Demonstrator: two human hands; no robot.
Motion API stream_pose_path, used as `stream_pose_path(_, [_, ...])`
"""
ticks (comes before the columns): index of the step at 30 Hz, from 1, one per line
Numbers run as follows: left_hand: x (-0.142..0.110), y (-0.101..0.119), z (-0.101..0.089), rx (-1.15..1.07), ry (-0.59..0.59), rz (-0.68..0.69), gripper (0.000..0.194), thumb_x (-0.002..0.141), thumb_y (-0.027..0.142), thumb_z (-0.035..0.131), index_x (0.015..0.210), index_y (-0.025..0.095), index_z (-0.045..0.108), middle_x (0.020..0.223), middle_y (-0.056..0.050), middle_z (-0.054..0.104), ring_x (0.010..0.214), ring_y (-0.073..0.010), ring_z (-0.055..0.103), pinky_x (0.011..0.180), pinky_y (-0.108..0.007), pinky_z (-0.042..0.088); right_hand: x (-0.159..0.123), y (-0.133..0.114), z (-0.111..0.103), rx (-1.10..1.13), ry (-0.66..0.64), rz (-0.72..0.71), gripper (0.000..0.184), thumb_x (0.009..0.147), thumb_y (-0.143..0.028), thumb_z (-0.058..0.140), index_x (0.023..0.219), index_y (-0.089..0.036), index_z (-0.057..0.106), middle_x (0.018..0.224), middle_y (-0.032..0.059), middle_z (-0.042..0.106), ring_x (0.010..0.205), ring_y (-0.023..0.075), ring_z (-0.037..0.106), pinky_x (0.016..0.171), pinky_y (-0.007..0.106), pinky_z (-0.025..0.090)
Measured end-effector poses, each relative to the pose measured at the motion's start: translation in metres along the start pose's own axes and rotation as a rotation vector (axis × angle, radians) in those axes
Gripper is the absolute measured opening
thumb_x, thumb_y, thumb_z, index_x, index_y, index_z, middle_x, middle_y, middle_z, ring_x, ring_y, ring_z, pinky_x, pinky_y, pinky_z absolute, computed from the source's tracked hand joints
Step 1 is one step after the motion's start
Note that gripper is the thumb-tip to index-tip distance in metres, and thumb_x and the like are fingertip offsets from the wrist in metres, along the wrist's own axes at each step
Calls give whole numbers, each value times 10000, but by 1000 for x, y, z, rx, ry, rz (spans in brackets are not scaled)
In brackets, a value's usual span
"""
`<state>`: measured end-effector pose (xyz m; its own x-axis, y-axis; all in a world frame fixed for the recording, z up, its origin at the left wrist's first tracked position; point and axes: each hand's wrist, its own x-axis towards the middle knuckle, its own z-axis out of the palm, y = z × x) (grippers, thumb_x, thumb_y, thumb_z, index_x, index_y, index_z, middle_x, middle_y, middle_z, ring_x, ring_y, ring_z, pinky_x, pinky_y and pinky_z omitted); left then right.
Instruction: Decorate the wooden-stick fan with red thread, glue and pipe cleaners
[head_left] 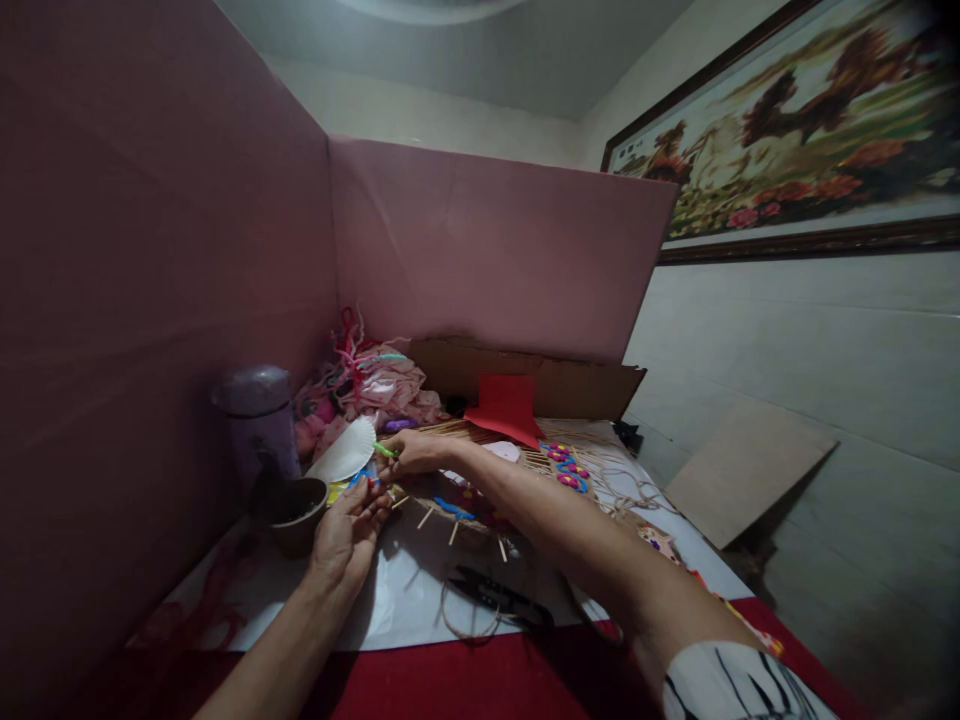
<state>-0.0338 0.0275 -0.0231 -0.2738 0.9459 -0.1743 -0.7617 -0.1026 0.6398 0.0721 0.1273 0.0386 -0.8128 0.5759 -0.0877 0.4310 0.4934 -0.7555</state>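
My right hand (417, 452) reaches across to the left, its fingers pinched on a thin green pipe cleaner (385, 451) beside a white paper plate (346, 451). Just below, my left hand (346, 535) rests near a small brown cup (294, 512), fingers curled at small coloured bits whose nature I cannot make out. Under my right forearm lies a craft piece of wooden sticks (480, 500) with blue and pink decorations (568, 468).
Pink boards wall off the left and back. A purple bottle (257, 420) stands at left, a heap of pink material (379, 380) and a red paper piece (506, 408) behind. Black snips (499, 597) lie on white paper near the red table edge. String (622, 480) trails right.
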Motion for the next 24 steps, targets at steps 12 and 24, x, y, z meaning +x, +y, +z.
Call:
stream_pose_path(12, [0, -1, 0, 17, 26, 1, 219, 871, 61, 452, 707, 84, 596, 594, -30, 579, 465, -73, 556, 420, -152, 476, 1, -1, 2, -23, -1, 5, 128, 685, -139, 642, 665, -157, 517, 542, -89, 454, 524, 61, 402, 510, 174, 327])
stream_pose_path(24, [1, 0, -1, 7, 27, -14, 226, 866, 69, 459, 689, 87, 599, 588, -35, 570, 464, -80, 555, 424, -161, 485, 0, -1, 1, -22, -6, 10, 118, 687, -126, 643, 673, -155, 529, 551, -89, 465, 533, 61, 418, 517, 174, 329])
